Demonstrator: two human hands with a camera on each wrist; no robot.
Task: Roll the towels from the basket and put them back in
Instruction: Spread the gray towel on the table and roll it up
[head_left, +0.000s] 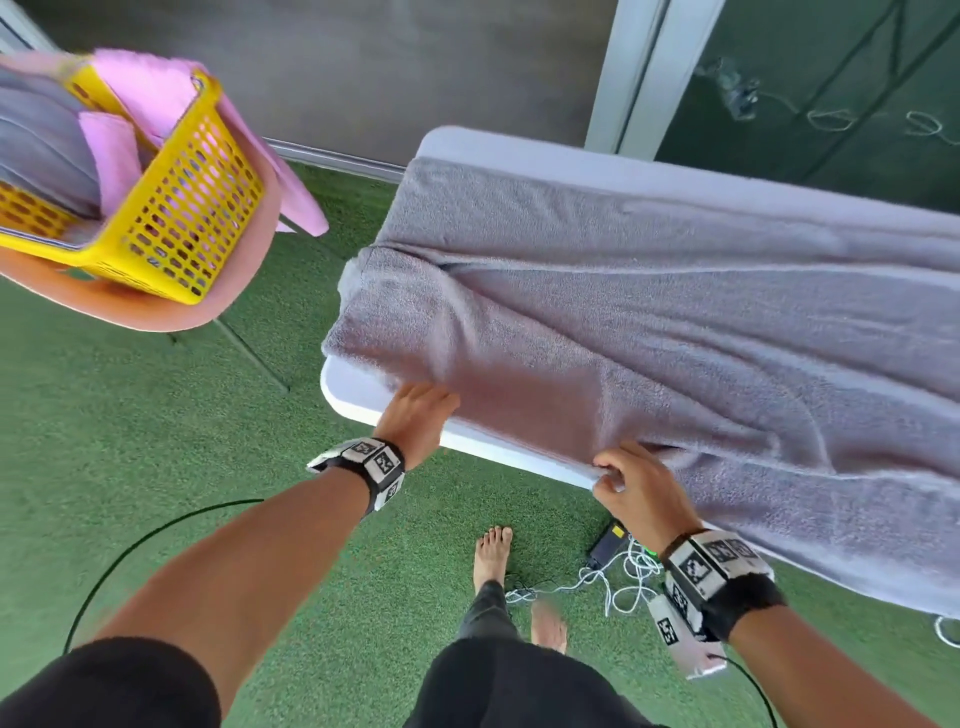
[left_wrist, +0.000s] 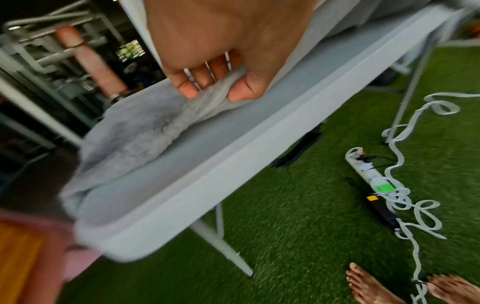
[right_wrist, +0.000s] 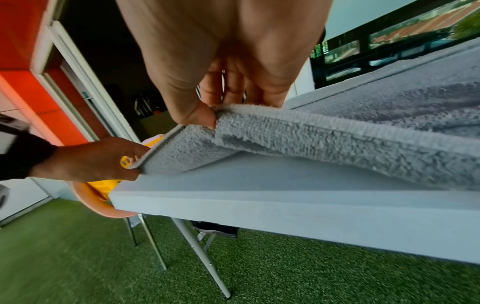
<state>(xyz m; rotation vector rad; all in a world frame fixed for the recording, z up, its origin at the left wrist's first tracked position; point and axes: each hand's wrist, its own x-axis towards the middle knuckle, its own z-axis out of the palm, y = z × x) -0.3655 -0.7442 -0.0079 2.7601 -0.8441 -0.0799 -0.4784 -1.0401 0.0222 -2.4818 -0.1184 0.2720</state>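
Note:
A large grey towel (head_left: 649, 312) lies spread along the white folding table (head_left: 363, 400), its near edge lifted off the top. My left hand (head_left: 421, 410) pinches that edge near the table's left end, thumb under and fingers (left_wrist: 187, 86) over the grey towel (left_wrist: 145, 131). My right hand (head_left: 623, 478) grips the same hem further right, thumb and fingers (right_wrist: 205, 117) closed on the grey towel (right_wrist: 311, 135). The yellow basket (head_left: 171, 228) sits at the upper left on a pink chair, holding grey and pink towels (head_left: 130, 98).
The pink chair (head_left: 234, 291) stands left of the table on green artificial turf. A power strip (left_wrist: 369, 172) with tangled white cables (head_left: 618, 571) lies under the table by my bare feet (head_left: 491, 556). A glass wall and door frame stand behind the table.

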